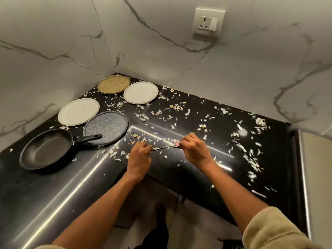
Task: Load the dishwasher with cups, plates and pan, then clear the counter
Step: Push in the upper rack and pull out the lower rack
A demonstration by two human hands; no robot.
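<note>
Meanwhile, both hands pinch a thin dark utensil between them, left hand [139, 151] and right hand [195, 147] curled tight above the littered bench [197, 169]; pan [47, 149] and plates [78, 111] wait at left, unloaded.

Home kitchen: marble-tiled corner, black counter [197, 112], pan [46, 149], plates [78, 111].

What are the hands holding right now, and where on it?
A thin dark strip, stretched between both hands over the counter: the left hand pinches one end, the right hand grips the other, near a small pink bit. What it is cannot be told.
</note>
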